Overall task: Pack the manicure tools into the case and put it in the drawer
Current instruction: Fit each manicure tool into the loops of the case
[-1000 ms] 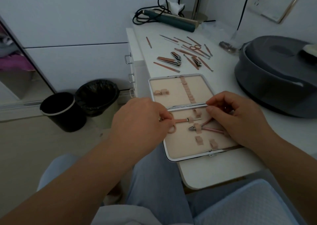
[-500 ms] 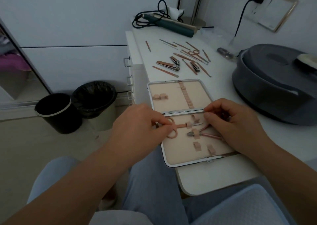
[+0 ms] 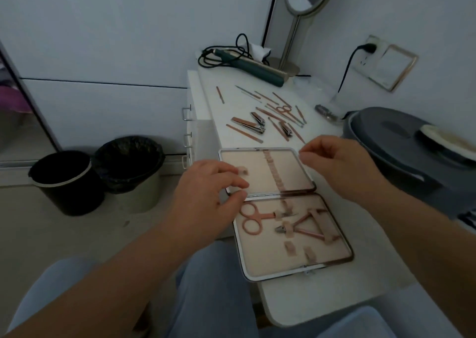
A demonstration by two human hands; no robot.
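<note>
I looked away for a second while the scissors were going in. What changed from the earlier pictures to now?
Both hands let go of the tools and lifted toward the far half of the case: the left hand off the scissors, the right hand off the nippers. Both hold nothing. Scissors and nippers stay strapped in; the loose tools on the table lie as before.

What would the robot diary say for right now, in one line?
step: packing tools | case: open on table | scissors, nippers: strapped in | left hand, right hand: empty, above case | loose tools: waiting
</note>
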